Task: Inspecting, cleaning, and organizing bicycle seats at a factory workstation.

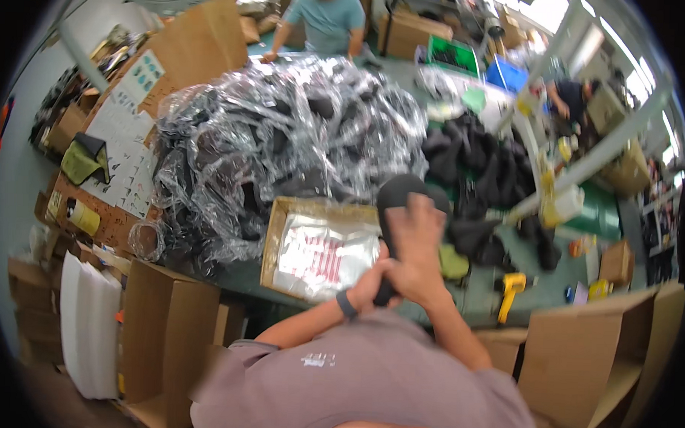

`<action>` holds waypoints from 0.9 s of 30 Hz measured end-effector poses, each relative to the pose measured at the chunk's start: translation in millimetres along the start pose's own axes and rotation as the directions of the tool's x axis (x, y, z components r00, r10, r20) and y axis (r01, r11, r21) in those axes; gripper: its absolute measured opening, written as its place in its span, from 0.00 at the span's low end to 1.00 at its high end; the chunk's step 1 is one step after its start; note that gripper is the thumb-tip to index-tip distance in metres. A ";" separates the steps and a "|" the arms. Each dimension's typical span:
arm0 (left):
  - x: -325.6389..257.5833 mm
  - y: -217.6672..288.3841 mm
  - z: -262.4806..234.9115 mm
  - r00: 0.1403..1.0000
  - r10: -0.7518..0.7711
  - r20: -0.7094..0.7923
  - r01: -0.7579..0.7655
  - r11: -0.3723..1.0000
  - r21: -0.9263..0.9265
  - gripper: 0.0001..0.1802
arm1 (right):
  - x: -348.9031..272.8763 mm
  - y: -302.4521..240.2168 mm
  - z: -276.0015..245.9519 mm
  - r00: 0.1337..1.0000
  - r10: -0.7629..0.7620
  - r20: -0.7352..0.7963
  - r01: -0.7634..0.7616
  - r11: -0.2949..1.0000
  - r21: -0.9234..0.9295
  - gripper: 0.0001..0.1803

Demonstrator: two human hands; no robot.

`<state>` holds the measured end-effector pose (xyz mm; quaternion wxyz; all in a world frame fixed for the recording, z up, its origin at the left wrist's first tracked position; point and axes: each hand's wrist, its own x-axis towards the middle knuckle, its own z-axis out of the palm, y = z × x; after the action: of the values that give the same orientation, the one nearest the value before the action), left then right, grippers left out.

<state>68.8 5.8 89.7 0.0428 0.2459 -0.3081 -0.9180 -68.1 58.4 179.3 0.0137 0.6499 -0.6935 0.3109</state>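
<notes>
Both my hands hold one black padded item [397, 195] upright in front of my chest. My right hand [417, 247] lies over its front, fingers spread along it. My left hand [372, 281], with a dark wristband, grips its lower end from the left. Just left of the hands stands a shallow cardboard tray [275, 240] that holds clear plastic bags with red print [326, 257]. Behind the tray rises a big heap of black items in clear plastic bags [284, 144].
Loose black items [483, 170] lie to the right on the green table [559, 263], with a yellow handheld tool [510, 289]. Open cardboard boxes [169, 325] stand at my left and lower right [586, 358]. A person in a blue shirt [327, 17] works at the far side.
</notes>
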 end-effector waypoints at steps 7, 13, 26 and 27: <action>-41.7 -38.1 -39.1 0.972 0.012 0.233 -0.027 0.998 0.062 0.48 | 16.0 -29.7 17.3 0.869 -0.404 0.285 0.459 0.873 -0.166 0.45; -75.5 -36.5 -27.3 0.932 0.057 0.357 0.020 0.978 -0.207 0.57 | 67.7 62.6 5.7 0.958 0.097 -0.270 -0.168 0.952 -0.255 0.42; -23.8 -61.2 -38.6 0.993 0.051 -0.102 -0.077 0.961 -0.266 0.45 | -113.8 -11.2 44.5 0.968 0.079 -0.237 0.010 0.936 0.353 0.56; -13.7 -70.7 -70.2 0.979 0.025 0.204 -0.009 0.997 -0.078 0.44 | -118.5 -4.4 47.2 0.947 0.250 -0.202 -0.143 0.891 0.430 0.60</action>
<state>119.5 27.7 5.8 0.0282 0.1456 -0.2774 -0.9492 -27.5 143.2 92.9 -0.0668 0.5193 -0.6678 0.5290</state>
